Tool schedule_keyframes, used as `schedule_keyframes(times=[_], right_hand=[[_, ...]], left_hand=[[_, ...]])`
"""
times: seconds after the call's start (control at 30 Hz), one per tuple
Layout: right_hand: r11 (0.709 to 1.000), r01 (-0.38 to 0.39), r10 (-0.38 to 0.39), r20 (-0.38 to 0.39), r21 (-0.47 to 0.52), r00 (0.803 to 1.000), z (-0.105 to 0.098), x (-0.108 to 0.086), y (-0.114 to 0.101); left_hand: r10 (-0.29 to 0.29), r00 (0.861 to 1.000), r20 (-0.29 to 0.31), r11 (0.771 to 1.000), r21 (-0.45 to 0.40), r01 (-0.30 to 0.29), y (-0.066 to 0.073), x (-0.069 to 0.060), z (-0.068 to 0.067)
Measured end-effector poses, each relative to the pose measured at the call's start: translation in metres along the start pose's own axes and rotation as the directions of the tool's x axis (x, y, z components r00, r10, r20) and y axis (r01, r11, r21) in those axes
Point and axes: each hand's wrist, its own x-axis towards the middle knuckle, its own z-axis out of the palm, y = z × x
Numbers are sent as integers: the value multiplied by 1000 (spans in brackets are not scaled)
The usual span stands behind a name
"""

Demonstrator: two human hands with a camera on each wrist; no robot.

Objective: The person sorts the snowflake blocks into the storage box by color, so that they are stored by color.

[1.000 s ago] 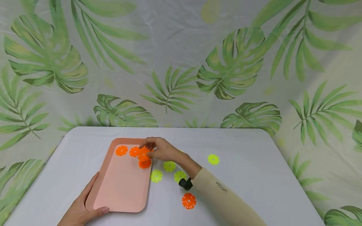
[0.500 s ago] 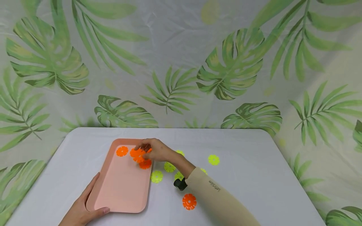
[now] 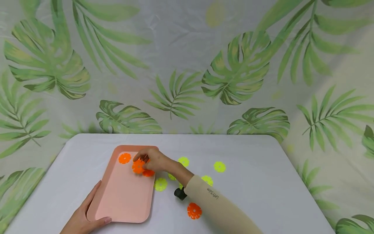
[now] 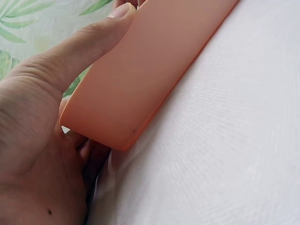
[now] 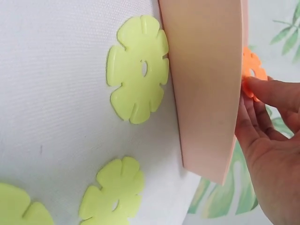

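Observation:
My right hand [image 3: 154, 160] pinches an orange flower-shaped plastic disc [image 3: 138, 167] over the upper part of the pink tray [image 3: 125, 198]. The right wrist view shows the thumb against this orange disc [image 5: 253, 59], just past the tray wall. Another orange disc [image 3: 124, 158] lies flat in the tray's far left corner. Beside the hand is a further orange disc [image 3: 148, 173], partly covered; the hand may hide more. At the tray's near left corner, my left hand [image 3: 83, 213] grips the rim, and its thumb [image 4: 93, 40] lies along the outer wall in the left wrist view.
Right of the tray, several yellow-green discs [image 3: 219, 166] lie on the white table [image 3: 263, 195], one of them [image 3: 160, 184] close against the tray wall. An orange disc [image 3: 194, 211] rests nearer the front. A black wrist camera [image 3: 180, 194] hangs under the right forearm.
My right hand has moved left and slightly nearer, bringing the pinched orange disc further in over the tray. The left hand keeps its grip on the corner.

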Motion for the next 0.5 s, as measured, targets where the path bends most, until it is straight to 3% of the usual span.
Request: schedule_keyframes(times=[0.27,0.5], right_hand=[[995,-42,44,20,-89,999,8,9,-1],[992,-90,93,25,-91,995,13,14,1]], left_hand=[[-23,999,27,999,-39,24,3,2,1],[1,1000,-6,1000,23,-1,3,0,0]])
